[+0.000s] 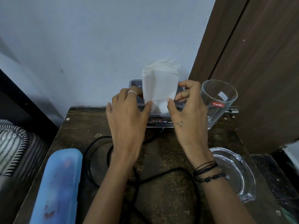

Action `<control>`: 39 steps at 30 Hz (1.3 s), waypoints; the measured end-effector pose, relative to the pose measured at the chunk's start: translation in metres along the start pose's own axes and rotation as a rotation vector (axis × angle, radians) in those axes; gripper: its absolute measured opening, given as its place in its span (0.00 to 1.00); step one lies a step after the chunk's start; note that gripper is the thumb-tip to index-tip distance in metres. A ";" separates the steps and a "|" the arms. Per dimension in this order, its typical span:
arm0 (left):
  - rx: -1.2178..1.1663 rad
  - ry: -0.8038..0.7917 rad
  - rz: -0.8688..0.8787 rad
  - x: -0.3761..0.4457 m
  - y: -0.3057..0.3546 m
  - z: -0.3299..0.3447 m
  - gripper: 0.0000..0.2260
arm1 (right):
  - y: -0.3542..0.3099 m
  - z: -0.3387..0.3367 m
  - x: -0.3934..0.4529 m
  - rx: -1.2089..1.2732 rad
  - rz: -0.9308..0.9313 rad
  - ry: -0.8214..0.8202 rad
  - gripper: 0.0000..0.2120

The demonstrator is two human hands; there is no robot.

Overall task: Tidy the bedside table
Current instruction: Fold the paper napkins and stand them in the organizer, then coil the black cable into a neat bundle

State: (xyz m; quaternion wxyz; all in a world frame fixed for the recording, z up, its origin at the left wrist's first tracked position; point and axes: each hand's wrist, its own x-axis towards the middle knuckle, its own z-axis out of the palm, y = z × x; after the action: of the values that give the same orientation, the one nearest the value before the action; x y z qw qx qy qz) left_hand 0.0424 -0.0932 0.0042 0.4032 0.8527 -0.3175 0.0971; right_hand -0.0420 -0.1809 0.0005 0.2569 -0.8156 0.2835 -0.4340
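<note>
head view: both hands grip a white folded tissue stack (159, 88) at frame centre.
left hand (127, 117) and right hand (188, 113) pinch its sides over a grey plastic holder (179, 102) on the dark wooden bedside table (77, 126); a clear "cello" drinking glass (217, 101) stands just right.

Both forearms reach forward side by side. The left hand (127, 113), a ring on one finger, and the right hand (188, 110), cords around its wrist, pinch with thumbs and curled fingers.
</note>
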 end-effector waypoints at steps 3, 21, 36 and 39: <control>-0.003 -0.040 0.014 0.000 -0.002 0.004 0.18 | 0.004 0.003 -0.002 -0.069 -0.012 0.022 0.16; -0.125 -0.122 0.000 0.003 0.007 -0.032 0.23 | -0.015 -0.008 -0.016 -0.185 -0.101 0.149 0.17; 0.260 -0.689 -0.239 -0.056 -0.011 -0.082 0.02 | -0.039 -0.041 -0.085 -0.204 -0.227 -0.945 0.10; 0.276 -0.732 -0.243 -0.057 -0.013 -0.081 0.02 | -0.044 -0.035 -0.087 -0.223 -0.275 -0.940 0.10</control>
State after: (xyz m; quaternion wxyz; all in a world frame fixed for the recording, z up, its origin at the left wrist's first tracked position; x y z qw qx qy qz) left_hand 0.0133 -0.0001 0.0254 0.1539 0.9085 -0.3207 -0.2193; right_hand -0.1020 -0.0965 -0.0020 0.2084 -0.9753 0.0715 -0.0165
